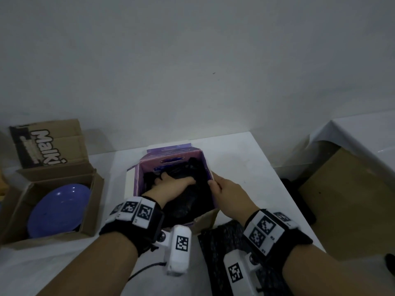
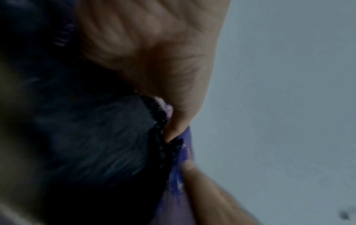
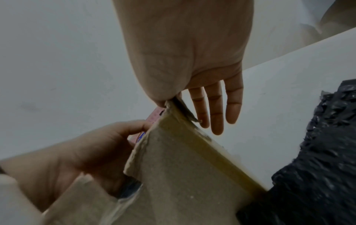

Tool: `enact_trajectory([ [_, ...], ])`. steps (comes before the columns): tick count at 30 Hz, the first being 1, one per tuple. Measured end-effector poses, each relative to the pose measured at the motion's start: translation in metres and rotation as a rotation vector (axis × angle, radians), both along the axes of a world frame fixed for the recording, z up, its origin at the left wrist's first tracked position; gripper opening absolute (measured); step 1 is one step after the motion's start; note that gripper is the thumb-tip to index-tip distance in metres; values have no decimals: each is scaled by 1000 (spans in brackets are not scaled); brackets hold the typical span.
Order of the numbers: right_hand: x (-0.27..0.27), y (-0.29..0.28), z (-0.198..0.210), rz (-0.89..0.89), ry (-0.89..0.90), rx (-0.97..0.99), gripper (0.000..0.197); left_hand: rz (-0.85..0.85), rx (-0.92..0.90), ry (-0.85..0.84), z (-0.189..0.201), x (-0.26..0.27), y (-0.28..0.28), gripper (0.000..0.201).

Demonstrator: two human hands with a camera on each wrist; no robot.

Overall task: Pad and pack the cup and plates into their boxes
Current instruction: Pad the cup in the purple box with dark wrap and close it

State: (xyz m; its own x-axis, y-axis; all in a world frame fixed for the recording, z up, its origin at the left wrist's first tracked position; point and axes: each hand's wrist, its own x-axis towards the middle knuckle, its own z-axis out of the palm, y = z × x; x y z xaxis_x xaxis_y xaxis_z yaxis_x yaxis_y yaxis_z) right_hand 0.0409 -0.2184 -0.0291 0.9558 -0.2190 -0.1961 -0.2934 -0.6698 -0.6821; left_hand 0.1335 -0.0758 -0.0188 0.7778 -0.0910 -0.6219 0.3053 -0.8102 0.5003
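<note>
A purple box (image 1: 171, 161) stands open at the middle of the white table, stuffed with black padding (image 1: 192, 201). My left hand (image 1: 173, 182) is inside it, with curled fingers gripping the black padding (image 2: 96, 137). My right hand (image 1: 224, 189) pinches the box's right wall, thumb inside and straight fingers (image 3: 217, 109) outside. A brown flap (image 3: 173, 167) of the box hangs below that hand. No cup shows. A blue plate (image 1: 57, 210) lies tilted in an open cardboard box (image 1: 94, 210) at the left.
Another sheet of black padding (image 1: 220, 242) lies on the table under my right wrist. The table's right edge (image 1: 284, 180) is close. Beyond it sits a large brown carton (image 1: 352, 199). A thin black cable (image 1: 145, 270) trails near my left forearm.
</note>
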Motion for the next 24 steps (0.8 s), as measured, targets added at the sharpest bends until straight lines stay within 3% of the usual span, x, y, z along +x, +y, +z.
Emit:
enact_trajectory([
  [6,0,0,-1,3,6,16,42,-435,228,-93,6,-14,-13,120],
  [10,-1,0,0,-4,9,37,42,-513,393,-150,-14,-24,-15,119],
  [13,-1,-1,-1,6,0,36,42,-654,448,-112,6,-16,-13,132],
  [15,0,-1,-3,3,-13,40,42,-820,498,-195,20,-9,-16,140],
  [18,-1,0,-5,-1,-5,33,42,-1023,551,-234,24,-1,-21,135],
  [24,-1,0,-4,-26,-5,52,42,-1067,521,-220,15,5,-17,123],
])
